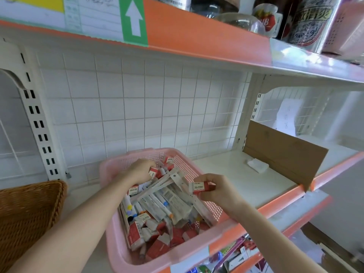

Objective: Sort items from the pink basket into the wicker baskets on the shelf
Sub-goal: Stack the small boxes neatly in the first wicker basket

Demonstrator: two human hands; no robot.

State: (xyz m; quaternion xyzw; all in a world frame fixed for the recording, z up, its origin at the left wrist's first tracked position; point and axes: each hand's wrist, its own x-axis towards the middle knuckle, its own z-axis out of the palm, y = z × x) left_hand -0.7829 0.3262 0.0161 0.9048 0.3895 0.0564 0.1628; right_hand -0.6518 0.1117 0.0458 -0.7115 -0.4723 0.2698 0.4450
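Observation:
The pink basket (116, 241) stands on the white shelf, full of red-and-white eraser boxes, markers and long white packets. My left hand (138, 170) reaches into its far end and grips a small red-and-white eraser box (154, 172). Over the basket's right rim, my right hand (218, 189) pinches another red-and-white eraser box marked 2B (201, 187). A wicker basket (25, 217) sits at the left edge of the shelf, apart from both hands.
A cardboard divider (283, 152) stands upright on the shelf to the right, with a small white packet (257, 165) beside it. The upper shelf (206, 40) holds cans and jars. More stationery (236, 255) lies on the shelf below.

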